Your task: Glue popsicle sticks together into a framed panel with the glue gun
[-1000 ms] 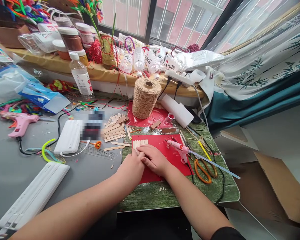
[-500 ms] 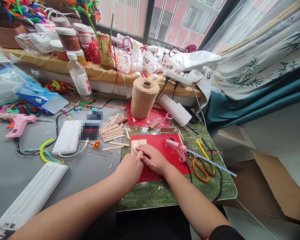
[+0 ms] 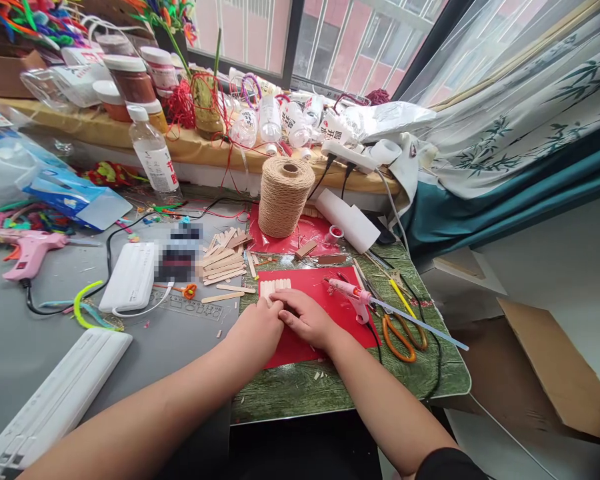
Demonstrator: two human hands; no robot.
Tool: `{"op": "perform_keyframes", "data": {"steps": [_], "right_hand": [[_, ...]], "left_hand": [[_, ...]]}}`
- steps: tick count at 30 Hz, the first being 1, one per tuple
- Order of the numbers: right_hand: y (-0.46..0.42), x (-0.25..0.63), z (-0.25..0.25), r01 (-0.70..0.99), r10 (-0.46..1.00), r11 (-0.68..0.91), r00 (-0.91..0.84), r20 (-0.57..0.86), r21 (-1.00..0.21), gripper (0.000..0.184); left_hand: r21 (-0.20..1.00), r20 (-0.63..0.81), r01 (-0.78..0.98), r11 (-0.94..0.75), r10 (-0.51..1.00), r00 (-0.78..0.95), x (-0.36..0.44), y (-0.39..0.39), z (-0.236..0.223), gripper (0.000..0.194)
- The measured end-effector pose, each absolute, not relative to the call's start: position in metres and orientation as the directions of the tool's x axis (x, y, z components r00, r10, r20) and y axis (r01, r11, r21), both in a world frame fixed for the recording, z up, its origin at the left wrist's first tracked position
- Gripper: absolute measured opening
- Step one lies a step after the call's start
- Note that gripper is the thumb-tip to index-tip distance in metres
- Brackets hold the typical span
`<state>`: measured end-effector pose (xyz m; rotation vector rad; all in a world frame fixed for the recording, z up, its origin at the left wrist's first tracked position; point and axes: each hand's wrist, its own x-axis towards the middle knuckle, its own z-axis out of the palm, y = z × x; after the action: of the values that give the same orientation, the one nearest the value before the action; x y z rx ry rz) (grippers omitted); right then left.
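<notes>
Both hands meet over a row of wooden craft sticks laid side by side on a red sheet. My left hand is closed, its fingers curled at the near end of the row. Across its fingertips lies my right hand, fingers bent and pressed down on the sticks. The hands cover the near part of the row. A pink glue gun, with a long clear glue stick out of its back, rests on the sheet to the right. Beside it lie scissors with orange handles.
Loose craft sticks are piled to the left, near a clear stencil ruler. A twine spool stands behind the sheet. White power banks and a second pink glue gun lie further left. A bottle stands behind.
The whole view shifts slightly, with things drifting a little left in the picture. Both hands keep their hold on the row of craft sticks, with no clear movement.
</notes>
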<state>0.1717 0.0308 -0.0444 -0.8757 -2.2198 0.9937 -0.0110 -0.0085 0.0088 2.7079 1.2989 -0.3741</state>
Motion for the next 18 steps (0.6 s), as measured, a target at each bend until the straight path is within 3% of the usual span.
{"op": "perform_keyframes", "data": {"steps": [7,13,18], "right_hand": [[0.021,0.183,-0.031,0.420,0.794,0.547,-0.535,0.290,-0.724,0.037],[0.016,0.192,-0.043,0.452,0.716,0.617,-0.661,0.222,-0.645,0.059],[0.018,0.187,-0.051,0.450,0.726,0.630,-0.630,0.275,-0.633,0.046]], "left_hand": [[0.016,-0.263,0.778,-0.628,0.749,0.609,-0.010,-0.010,0.004,0.040],[0.017,-0.265,0.767,-0.641,0.737,0.622,-0.013,-0.006,0.007,0.045],[0.006,-0.256,0.762,-0.648,0.735,0.627,-0.013,-0.004,0.008,0.046]]}}
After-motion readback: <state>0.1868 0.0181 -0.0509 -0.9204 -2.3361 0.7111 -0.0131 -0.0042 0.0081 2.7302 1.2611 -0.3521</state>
